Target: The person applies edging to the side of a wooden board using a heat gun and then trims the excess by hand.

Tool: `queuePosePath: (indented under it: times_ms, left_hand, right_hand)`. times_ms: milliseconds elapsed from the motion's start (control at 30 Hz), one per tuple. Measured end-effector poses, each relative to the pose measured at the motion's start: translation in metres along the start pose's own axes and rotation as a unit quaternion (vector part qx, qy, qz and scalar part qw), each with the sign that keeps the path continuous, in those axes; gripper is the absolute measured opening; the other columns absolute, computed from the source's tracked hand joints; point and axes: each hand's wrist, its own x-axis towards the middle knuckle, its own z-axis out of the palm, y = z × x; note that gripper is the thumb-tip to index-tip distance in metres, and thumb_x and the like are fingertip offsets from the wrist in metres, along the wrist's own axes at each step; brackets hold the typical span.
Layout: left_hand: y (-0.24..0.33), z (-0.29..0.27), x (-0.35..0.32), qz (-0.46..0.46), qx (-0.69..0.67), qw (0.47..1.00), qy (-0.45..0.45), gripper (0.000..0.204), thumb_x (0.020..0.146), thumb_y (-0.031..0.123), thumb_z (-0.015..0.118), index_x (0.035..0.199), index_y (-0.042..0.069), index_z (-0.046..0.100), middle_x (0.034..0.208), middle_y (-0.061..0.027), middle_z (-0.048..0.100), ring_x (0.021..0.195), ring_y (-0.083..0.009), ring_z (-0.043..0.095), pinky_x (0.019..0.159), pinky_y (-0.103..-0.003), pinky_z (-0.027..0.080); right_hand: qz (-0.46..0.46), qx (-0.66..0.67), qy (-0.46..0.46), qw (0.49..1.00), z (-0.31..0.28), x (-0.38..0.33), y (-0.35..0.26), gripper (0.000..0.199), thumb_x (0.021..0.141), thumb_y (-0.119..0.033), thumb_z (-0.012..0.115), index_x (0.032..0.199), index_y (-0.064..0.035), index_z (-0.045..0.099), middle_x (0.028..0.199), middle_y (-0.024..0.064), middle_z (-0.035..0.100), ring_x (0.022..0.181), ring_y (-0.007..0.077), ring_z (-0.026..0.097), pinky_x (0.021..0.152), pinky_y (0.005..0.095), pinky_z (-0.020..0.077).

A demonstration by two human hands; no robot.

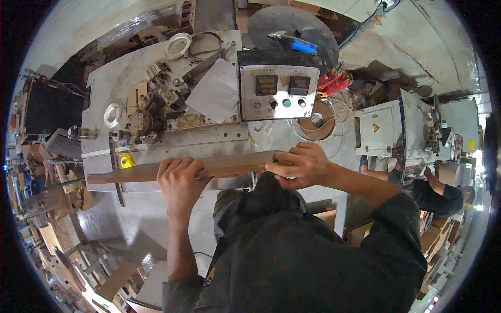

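A long, narrow board (229, 166) with a brown edge lies across in front of me, along the near edge of a grey metal machine table (203, 140). My left hand (180, 180) is closed over its top edge near the middle, fingers on the far side. At the board's right end, my right hand (300, 166) grips it between thumb and curled fingers. Just beyond the board's left part sits a yellow tape measure (126, 160). Farther back on the table is a dusty mechanism of metal blocks and rollers (146, 122), with a white paper sheet (214, 91) beside it.
A control box (279, 94) with two displays and knobs stands behind the board. Right of it lies a brown tape coil (317, 121). A blue-handled tool (303, 46) rests on a dark round disc (292, 23). Another person's arm (438, 185) shows at the far right.
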Motion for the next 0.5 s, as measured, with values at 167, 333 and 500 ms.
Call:
queuePosePath:
  times_ms: [167, 333, 500]
  left_hand:
    - [-0.002, 0.001, -0.005, 0.009, -0.003, 1.000, 0.007, 0.019, 0.071, 0.009, 0.077, 0.070, 0.012, 0.058, 0.071, -0.0015, 0.066, 0.069, -0.0239, 0.067, 0.083, -0.040, 0.056]
    - [-0.001, 0.004, -0.008, 0.015, 0.000, 1.000, 0.028, 0.017, 0.071, 0.008, 0.074, 0.070, 0.012, 0.057, 0.069, -0.0022, 0.063, 0.066, -0.0241, 0.065, 0.081, -0.040, 0.055]
    - [-0.001, 0.004, -0.010, 0.017, -0.002, 0.999, 0.030, 0.016, 0.071, 0.008, 0.073, 0.070, 0.012, 0.057, 0.069, -0.0021, 0.063, 0.067, -0.0241, 0.064, 0.082, -0.040, 0.055]
  right_hand:
    - [-0.002, 0.014, -0.004, 1.000, -0.001, -0.001, -0.004, 0.054, 0.083, -0.026, 0.083, 0.135, -0.0284, 0.072, 0.105, -0.0011, 0.076, 0.062, 0.0151, 0.064, 0.058, 0.0314, 0.0512]
    - [-0.001, 0.018, 0.003, 1.000, -0.002, 0.003, -0.008, 0.060, 0.078, -0.024, 0.085, 0.135, -0.0293, 0.072, 0.103, -0.0020, 0.076, 0.062, 0.0150, 0.063, 0.059, 0.0304, 0.0513]
    - [0.004, 0.005, -0.015, 1.000, -0.007, 0.005, -0.013, 0.065, 0.076, -0.024, 0.083, 0.139, -0.0305, 0.071, 0.103, -0.0027, 0.076, 0.063, 0.0150, 0.063, 0.060, 0.0303, 0.0512]
